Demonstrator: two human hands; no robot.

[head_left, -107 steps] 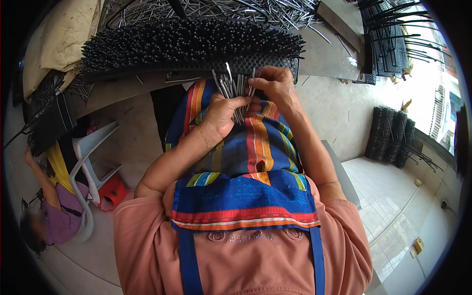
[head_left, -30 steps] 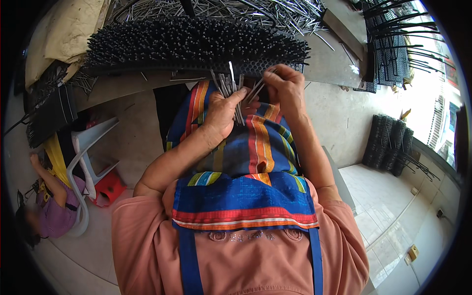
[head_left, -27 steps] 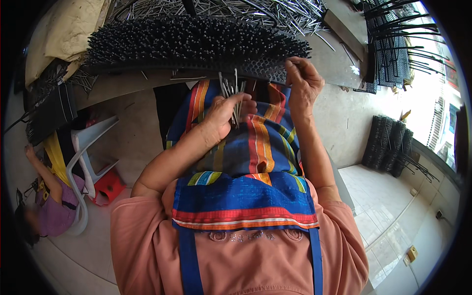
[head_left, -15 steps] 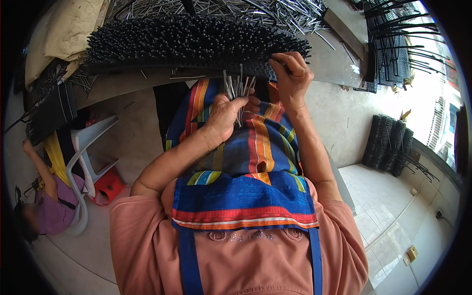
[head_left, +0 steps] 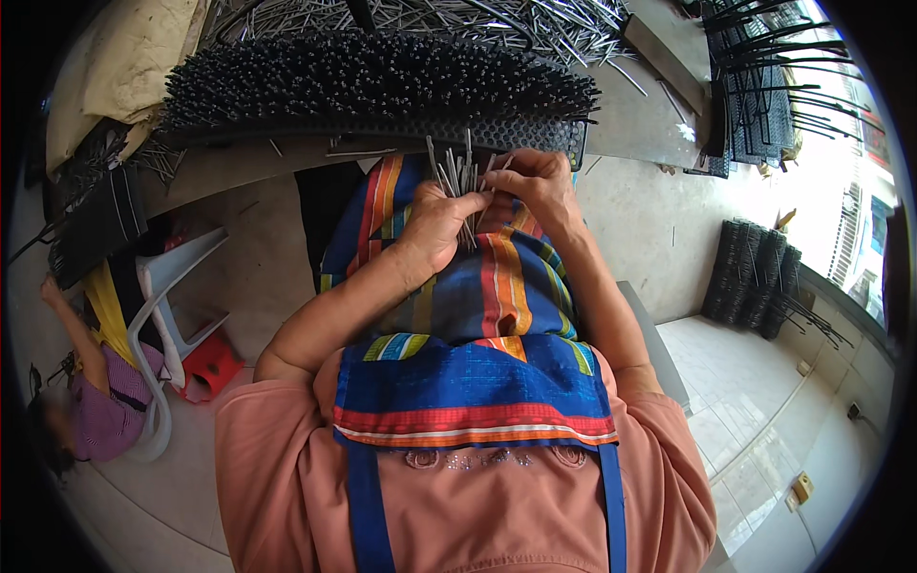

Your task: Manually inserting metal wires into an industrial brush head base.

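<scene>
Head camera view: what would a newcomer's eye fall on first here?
Probably the mass of bristling black rods across the top, with a pile of loose silvery sticks behind it. Next, the brightly striped blue apron in the middle. Just below the rods, the left hand grips a bunch of thin grey sticks, the right hand at its right edge.

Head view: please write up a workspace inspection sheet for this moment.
Surface: grey table beyond the lap.
Job's things: bundle of thin metal sticks; black holed tray, densely set with dark spikes.
Clutter: loose sticks heaped beyond the tray; flat bar to their right.
Grip: left hand holds the bundle; right hand meets its right side, hold unclear.
Cables: dark plug-like piece on the right wall; any cord is too small to tell.
Surroundings: person in purple, red stool at left; dark wire stacks at right.
</scene>
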